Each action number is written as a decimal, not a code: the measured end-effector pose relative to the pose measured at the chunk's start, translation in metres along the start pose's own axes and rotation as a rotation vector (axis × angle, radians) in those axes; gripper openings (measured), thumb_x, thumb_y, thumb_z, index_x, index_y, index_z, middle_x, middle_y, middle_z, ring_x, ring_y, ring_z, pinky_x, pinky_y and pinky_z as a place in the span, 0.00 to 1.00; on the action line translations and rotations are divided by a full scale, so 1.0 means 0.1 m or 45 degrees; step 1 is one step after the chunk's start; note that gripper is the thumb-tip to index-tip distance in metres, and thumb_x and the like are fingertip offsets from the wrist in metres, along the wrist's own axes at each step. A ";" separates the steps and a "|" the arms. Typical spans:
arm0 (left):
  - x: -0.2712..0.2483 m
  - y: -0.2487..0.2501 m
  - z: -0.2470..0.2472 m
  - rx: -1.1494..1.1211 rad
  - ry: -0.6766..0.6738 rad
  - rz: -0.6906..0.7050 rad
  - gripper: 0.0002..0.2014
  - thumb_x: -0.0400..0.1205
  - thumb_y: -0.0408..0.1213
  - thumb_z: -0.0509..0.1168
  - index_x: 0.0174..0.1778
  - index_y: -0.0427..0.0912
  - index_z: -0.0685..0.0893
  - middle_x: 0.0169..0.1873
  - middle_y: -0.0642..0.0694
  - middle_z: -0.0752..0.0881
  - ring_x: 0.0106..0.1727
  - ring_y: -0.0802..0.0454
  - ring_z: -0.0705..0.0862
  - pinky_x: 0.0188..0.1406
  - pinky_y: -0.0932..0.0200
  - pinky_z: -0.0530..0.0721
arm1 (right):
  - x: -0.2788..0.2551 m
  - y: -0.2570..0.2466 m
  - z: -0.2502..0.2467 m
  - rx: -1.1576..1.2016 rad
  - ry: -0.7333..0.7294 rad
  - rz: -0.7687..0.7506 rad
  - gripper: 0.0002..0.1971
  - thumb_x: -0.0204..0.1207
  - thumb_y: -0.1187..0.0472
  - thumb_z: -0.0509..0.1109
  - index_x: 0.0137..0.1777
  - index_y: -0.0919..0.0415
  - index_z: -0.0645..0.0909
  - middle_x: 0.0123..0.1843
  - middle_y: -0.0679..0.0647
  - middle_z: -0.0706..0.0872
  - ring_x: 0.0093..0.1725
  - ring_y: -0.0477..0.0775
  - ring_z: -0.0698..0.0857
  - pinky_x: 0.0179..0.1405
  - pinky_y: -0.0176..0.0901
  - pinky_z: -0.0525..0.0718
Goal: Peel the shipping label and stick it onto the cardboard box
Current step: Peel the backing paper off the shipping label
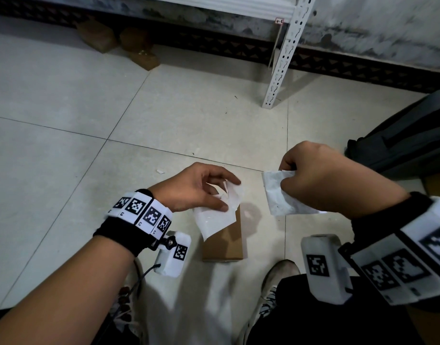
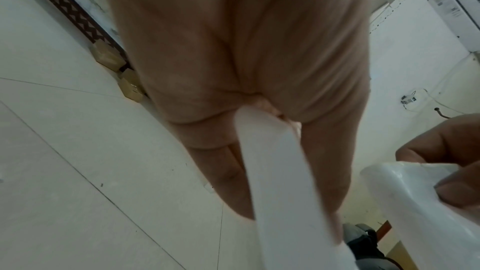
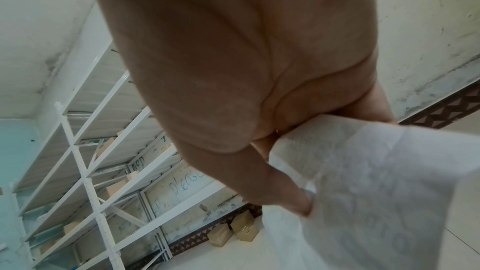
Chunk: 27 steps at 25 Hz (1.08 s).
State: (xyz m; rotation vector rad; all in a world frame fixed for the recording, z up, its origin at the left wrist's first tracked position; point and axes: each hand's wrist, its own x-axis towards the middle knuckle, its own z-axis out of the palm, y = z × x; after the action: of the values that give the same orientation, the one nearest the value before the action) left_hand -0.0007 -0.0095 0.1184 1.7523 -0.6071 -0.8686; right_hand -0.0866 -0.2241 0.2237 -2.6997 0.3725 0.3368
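Two separate white sheets are in play. The right hand (image 1: 321,178) pinches the shipping label (image 1: 283,195) at its upper corner, thumb and fingers curled onto the paper; in the right wrist view faint print shows through this sheet (image 3: 363,192), so it faces away from that camera. The left hand (image 1: 194,188) holds the other piece — a glossy, crumpled backing sheet (image 1: 214,217) — between thumb and fingertips, the index finger stretched over its top. From the left wrist view that sheet (image 2: 280,171) hangs down between the fingers (image 2: 226,176).

The cardboard box (image 1: 226,240) lies flat on the tiled floor (image 1: 89,145), closed, directly beneath the left hand and partly hidden by the backing sheet; what it contains cannot be told. The label is in the air to the right of the box, not touching it.

Against the wall lie a few small brown cartons (image 1: 97,36), closed too. A white metal shelf post (image 1: 283,56) stands on the floor beyond the hands — more cartons (image 3: 233,231) sit by the shelving in the right wrist view.
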 end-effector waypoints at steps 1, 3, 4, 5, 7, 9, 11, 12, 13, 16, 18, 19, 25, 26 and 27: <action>0.00 0.00 0.01 -0.005 0.013 0.008 0.24 0.69 0.22 0.80 0.60 0.42 0.89 0.51 0.43 0.89 0.41 0.60 0.86 0.50 0.66 0.84 | 0.00 0.00 0.00 -0.004 0.004 0.002 0.15 0.64 0.65 0.64 0.46 0.73 0.87 0.47 0.72 0.90 0.44 0.74 0.88 0.41 0.64 0.90; 0.02 -0.03 0.00 0.024 0.036 0.033 0.21 0.70 0.24 0.80 0.58 0.41 0.90 0.55 0.44 0.91 0.50 0.58 0.88 0.58 0.61 0.86 | 0.01 0.01 0.00 -0.019 -0.003 0.007 0.15 0.65 0.64 0.64 0.45 0.71 0.87 0.46 0.71 0.91 0.49 0.73 0.88 0.42 0.64 0.90; 0.03 -0.05 -0.01 0.029 0.038 0.037 0.19 0.71 0.25 0.80 0.58 0.40 0.91 0.57 0.44 0.91 0.55 0.54 0.89 0.62 0.58 0.85 | 0.01 0.01 0.00 -0.030 -0.004 0.007 0.14 0.65 0.63 0.64 0.44 0.70 0.88 0.44 0.69 0.91 0.48 0.72 0.89 0.42 0.63 0.90; 0.03 -0.07 -0.01 0.021 0.038 0.028 0.18 0.72 0.26 0.79 0.58 0.40 0.91 0.57 0.45 0.92 0.60 0.52 0.88 0.65 0.57 0.84 | 0.00 0.01 0.00 -0.040 -0.004 0.008 0.15 0.64 0.62 0.64 0.43 0.68 0.88 0.43 0.68 0.91 0.47 0.72 0.89 0.41 0.62 0.91; 0.03 -0.09 -0.01 -0.012 0.038 -0.010 0.16 0.76 0.27 0.76 0.59 0.40 0.91 0.58 0.48 0.92 0.64 0.52 0.88 0.67 0.59 0.82 | 0.00 0.01 -0.01 -0.051 0.005 -0.002 0.17 0.62 0.59 0.62 0.43 0.68 0.88 0.43 0.68 0.91 0.46 0.72 0.89 0.41 0.63 0.92; 0.03 -0.11 0.00 -0.072 0.037 -0.061 0.14 0.79 0.27 0.73 0.60 0.40 0.90 0.55 0.50 0.93 0.59 0.56 0.89 0.61 0.62 0.84 | 0.00 0.01 -0.01 -0.057 0.006 -0.010 0.17 0.63 0.60 0.63 0.45 0.68 0.88 0.44 0.68 0.92 0.48 0.72 0.89 0.42 0.65 0.92; 0.04 -0.11 0.01 -0.228 0.029 -0.131 0.12 0.83 0.26 0.68 0.61 0.36 0.89 0.54 0.45 0.93 0.54 0.53 0.90 0.55 0.60 0.85 | 0.00 0.01 -0.02 -0.062 0.005 -0.002 0.15 0.66 0.61 0.63 0.45 0.66 0.88 0.44 0.65 0.91 0.46 0.71 0.89 0.43 0.64 0.92; 0.04 -0.13 0.02 -0.323 0.017 -0.166 0.11 0.84 0.26 0.66 0.61 0.34 0.89 0.55 0.41 0.92 0.54 0.50 0.91 0.54 0.58 0.86 | 0.00 0.01 -0.02 -0.062 0.003 0.003 0.14 0.67 0.61 0.63 0.45 0.65 0.88 0.43 0.64 0.91 0.45 0.69 0.89 0.43 0.62 0.93; 0.05 -0.14 0.03 -0.404 0.006 -0.194 0.10 0.84 0.27 0.65 0.59 0.32 0.88 0.54 0.38 0.92 0.51 0.48 0.90 0.51 0.57 0.86 | -0.01 0.00 -0.02 -0.061 0.002 0.007 0.14 0.67 0.61 0.63 0.45 0.65 0.88 0.43 0.63 0.91 0.44 0.68 0.89 0.43 0.61 0.93; 0.08 -0.21 0.08 -0.342 0.055 -0.220 0.04 0.84 0.28 0.66 0.46 0.38 0.86 0.35 0.45 0.87 0.35 0.54 0.85 0.34 0.66 0.81 | -0.01 -0.01 -0.03 -0.070 0.015 0.009 0.14 0.67 0.61 0.64 0.45 0.66 0.88 0.42 0.63 0.90 0.44 0.68 0.89 0.43 0.59 0.92; 0.11 -0.32 0.12 -0.248 0.122 -0.221 0.02 0.80 0.27 0.71 0.44 0.37 0.86 0.35 0.40 0.84 0.37 0.51 0.83 0.34 0.66 0.80 | -0.01 -0.01 -0.03 -0.078 0.019 0.004 0.13 0.67 0.62 0.64 0.45 0.66 0.87 0.41 0.62 0.90 0.43 0.67 0.89 0.42 0.58 0.92; 0.12 -0.41 0.13 -0.252 0.161 -0.225 0.02 0.79 0.26 0.73 0.45 0.34 0.88 0.38 0.37 0.86 0.40 0.49 0.84 0.37 0.63 0.81 | -0.02 -0.02 -0.03 -0.088 0.019 0.000 0.12 0.67 0.61 0.64 0.44 0.66 0.87 0.41 0.62 0.90 0.42 0.67 0.89 0.41 0.58 0.92; 0.11 -1.22 0.12 -0.554 0.485 -0.525 0.04 0.81 0.23 0.69 0.40 0.28 0.86 0.33 0.38 0.88 0.38 0.44 0.85 0.32 0.60 0.89 | -0.02 -0.03 0.04 -0.182 0.011 -0.019 0.11 0.65 0.61 0.64 0.45 0.61 0.85 0.42 0.59 0.88 0.39 0.63 0.88 0.37 0.54 0.91; 0.09 -1.39 0.10 -0.633 0.546 -0.582 0.06 0.82 0.23 0.67 0.39 0.28 0.85 0.33 0.37 0.87 0.39 0.43 0.85 0.31 0.60 0.90 | -0.03 -0.03 0.07 -0.205 0.008 -0.029 0.11 0.66 0.60 0.65 0.45 0.61 0.85 0.42 0.58 0.87 0.39 0.62 0.87 0.38 0.54 0.91; 0.07 -1.54 0.08 -0.692 0.609 -0.632 0.08 0.84 0.23 0.64 0.39 0.28 0.83 0.34 0.36 0.86 0.40 0.42 0.84 0.30 0.60 0.91 | -0.04 -0.04 0.08 -0.230 0.005 -0.042 0.12 0.66 0.60 0.64 0.46 0.61 0.85 0.42 0.58 0.87 0.39 0.62 0.87 0.39 0.55 0.92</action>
State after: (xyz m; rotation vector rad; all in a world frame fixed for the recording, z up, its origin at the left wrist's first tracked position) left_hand -0.0043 0.0317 -0.0303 1.5300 0.3702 -0.8009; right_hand -0.0909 -0.2167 0.2190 -2.8796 0.3121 0.3722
